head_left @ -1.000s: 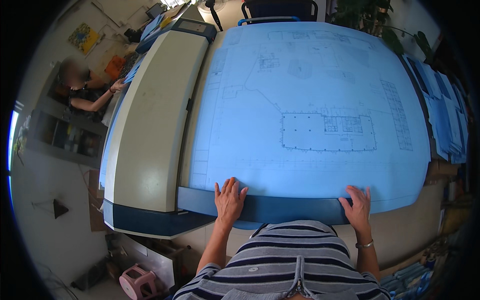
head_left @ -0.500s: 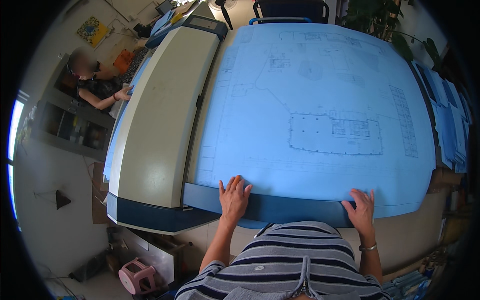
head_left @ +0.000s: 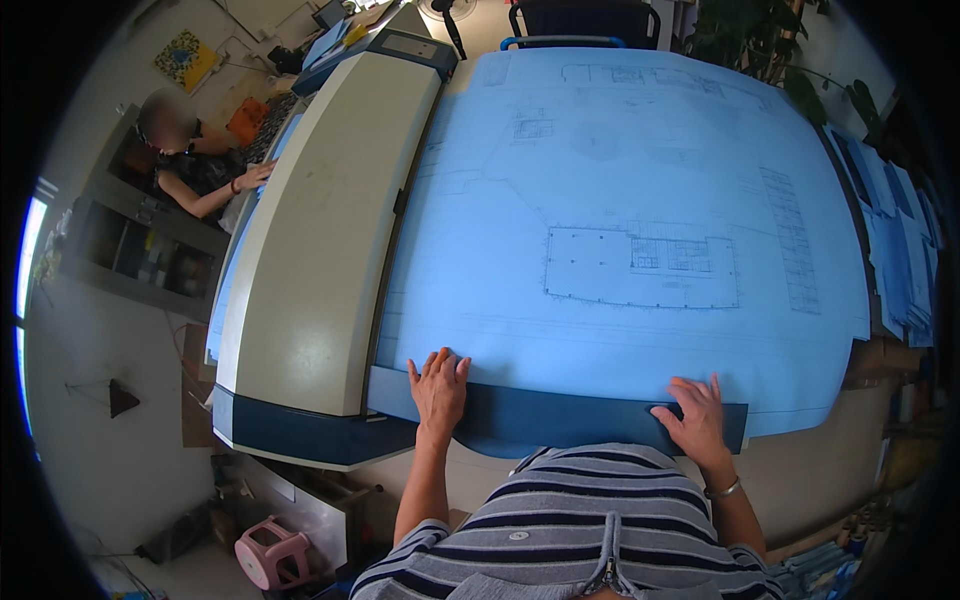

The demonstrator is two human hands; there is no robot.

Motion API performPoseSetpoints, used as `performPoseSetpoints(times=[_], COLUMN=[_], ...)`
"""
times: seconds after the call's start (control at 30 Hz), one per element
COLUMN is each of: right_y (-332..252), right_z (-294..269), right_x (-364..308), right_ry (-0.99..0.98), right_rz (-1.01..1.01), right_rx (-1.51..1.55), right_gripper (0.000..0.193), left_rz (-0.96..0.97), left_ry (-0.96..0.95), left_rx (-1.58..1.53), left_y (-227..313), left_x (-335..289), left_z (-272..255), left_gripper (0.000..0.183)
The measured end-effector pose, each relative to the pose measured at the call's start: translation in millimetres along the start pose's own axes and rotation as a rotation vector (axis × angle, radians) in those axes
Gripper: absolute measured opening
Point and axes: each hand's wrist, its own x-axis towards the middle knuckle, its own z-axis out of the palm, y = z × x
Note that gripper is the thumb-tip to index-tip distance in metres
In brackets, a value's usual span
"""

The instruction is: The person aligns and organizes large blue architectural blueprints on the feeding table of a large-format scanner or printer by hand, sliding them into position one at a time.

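A large blue drawing sheet (head_left: 640,350) with printed floor plans lies flat before me, its left side against the slot of a wide beige machine (head_left: 310,240). My left hand (head_left: 437,392) rests palm down near the sheet's front left part, fingers stretched out. Over the front right part is my right hand (head_left: 695,415), its fingers apart and slightly bent on the sheet's near margin. Both hands lie across the dark blue front rail (head_left: 560,412); neither grasps anything.
Across the machine, a person (head_left: 205,175) has a hand on blue paper at its far side. Stacked blue sheets (head_left: 900,240) stand at the right. A pink stool (head_left: 272,552) is on the floor at lower left; a plant (head_left: 745,35) and dark chair (head_left: 585,20) are at the back.
The drawing sheet has slid left toward the machine's slot, its printed plans shifting with it. Both my hands have moved left along with it. The other person's hand has shifted slightly.
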Motion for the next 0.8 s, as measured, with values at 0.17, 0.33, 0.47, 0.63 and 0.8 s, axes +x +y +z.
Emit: performPoseSetpoints(times=[0.17,0.33,0.47,0.63,0.8], right_y=[-14.1,-20.7,-20.2,-29.0,-20.3], right_z=[19.5,25.5,30.8,32.4,26.8], right_x=[10.6,17.9,14.2,21.4,19.4], right_ry=[-0.024,-0.072,-0.129,-0.183,-0.177], right_rz=[-0.081,-0.094,-0.190,-0.183,-0.192], right_rx=[0.021,0.042,0.064,0.176,0.184], right_gripper=[0.052,0.055,0.054,0.052,0.049], left_rz=[-0.088,-0.115,-0.142,-0.166,0.077], left_ry=[-0.053,-0.045,0.063,-0.048,0.091], left_rx=[0.089,0.200,0.259,0.232,0.057], left_y=[-13.4,-13.9,-25.6,-22.6,5.9], left_x=[10.2,14.3,11.5,13.4,-9.1], left_z=[-7.4,-9.9,3.4,-5.7,20.6], left_gripper=[0.043,0.053,0.060,0.056,0.053])
